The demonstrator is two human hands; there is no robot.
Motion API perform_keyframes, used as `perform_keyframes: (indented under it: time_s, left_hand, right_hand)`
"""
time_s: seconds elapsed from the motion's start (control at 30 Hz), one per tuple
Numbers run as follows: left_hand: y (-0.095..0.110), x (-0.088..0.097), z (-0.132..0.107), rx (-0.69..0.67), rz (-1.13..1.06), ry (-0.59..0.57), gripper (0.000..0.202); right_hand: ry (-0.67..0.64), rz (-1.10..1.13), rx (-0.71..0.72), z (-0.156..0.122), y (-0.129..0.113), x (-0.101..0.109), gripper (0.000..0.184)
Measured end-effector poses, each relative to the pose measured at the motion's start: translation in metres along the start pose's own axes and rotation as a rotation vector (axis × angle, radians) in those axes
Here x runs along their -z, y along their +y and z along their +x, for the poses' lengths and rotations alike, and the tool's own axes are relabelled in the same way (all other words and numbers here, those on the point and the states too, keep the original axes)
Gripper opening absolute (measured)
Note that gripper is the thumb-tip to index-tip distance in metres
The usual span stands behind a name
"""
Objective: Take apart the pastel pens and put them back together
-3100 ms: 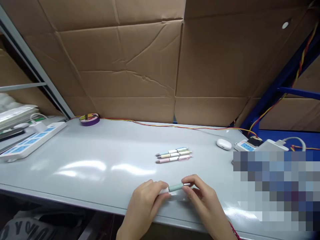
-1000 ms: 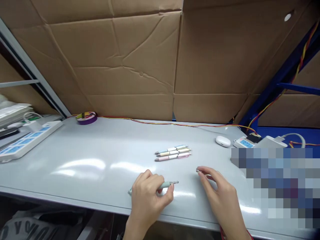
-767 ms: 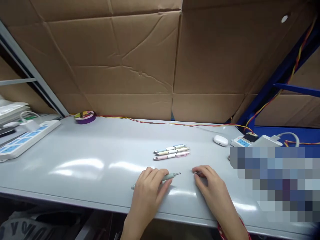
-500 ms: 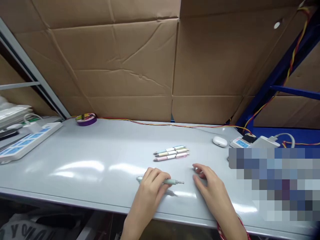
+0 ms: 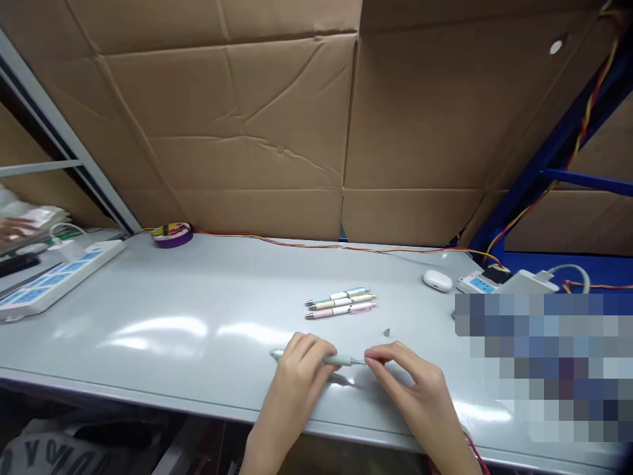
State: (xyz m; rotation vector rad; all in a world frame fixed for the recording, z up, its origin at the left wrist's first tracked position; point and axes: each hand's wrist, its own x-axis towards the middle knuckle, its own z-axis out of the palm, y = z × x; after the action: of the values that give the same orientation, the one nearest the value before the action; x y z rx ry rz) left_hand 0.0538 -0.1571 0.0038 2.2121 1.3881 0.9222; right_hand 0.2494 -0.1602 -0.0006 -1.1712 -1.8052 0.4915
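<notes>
My left hand [image 5: 302, 371] is wrapped round a pale green pen [image 5: 337, 359], held level just above the table with its slim metal end pointing right. At that end, the thumb and forefinger of my right hand [image 5: 413, 382] pinch together on the metal tip. A small grey cone-shaped piece [image 5: 386, 332], like a pen's nose cone, lies on the table beyond my right fingers. Farther back, three pens lie side by side: a blue and white one [image 5: 341, 296], a cream one [image 5: 341, 302] and a pink one [image 5: 341, 311].
A white earbud case [image 5: 438, 280] sits at the back right, near a small power strip [image 5: 475, 284] and a white charger. A purple-rimmed round tin or roll [image 5: 172, 235] stands at the back left. On the left lies a long power strip [image 5: 64, 280], with another person's hand [image 5: 14, 227] behind it.
My right hand has left the small grey cone on the table and moved left to the pen's metal tip. A person's hand has appeared at the far left. My left hand stays put.
</notes>
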Motion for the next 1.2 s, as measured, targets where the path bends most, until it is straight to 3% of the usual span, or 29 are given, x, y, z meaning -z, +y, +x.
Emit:
perform_keyframes:
  time_s: [0.2,0.47,0.67,0.93,1.1,1.2]
  left_hand:
    - [-0.007,0.006,0.009,0.122,0.107,-0.010,0.015]
    - [-0.011,0.020,0.027,0.176,0.229,-0.019,0.027]
    - [-0.016,0.020,0.033,0.299,0.265,-0.047,0.019]
    - [-0.014,0.022,0.034,0.328,0.252,-0.014,0.013]
    - [-0.013,0.022,0.032,0.310,0.183,0.056,0.017]
    - [-0.011,0.024,0.031,0.300,-0.022,0.167,0.022]
  right_hand:
    - [0.245,-0.058,-0.173,-0.002,0.005,0.003,0.013]
    - [0.387,0.054,-0.230,-0.003,-0.008,-0.005,0.012]
    - [0.379,0.060,-0.215,-0.003,-0.005,-0.003,0.013]
    - [0.375,0.048,-0.208,-0.004,-0.005,-0.004,0.014]
    - [0.407,0.050,-0.212,-0.004,-0.005,-0.004,0.013]
    - [0.361,0.050,-0.210,-0.003,-0.005,-0.004,0.013]
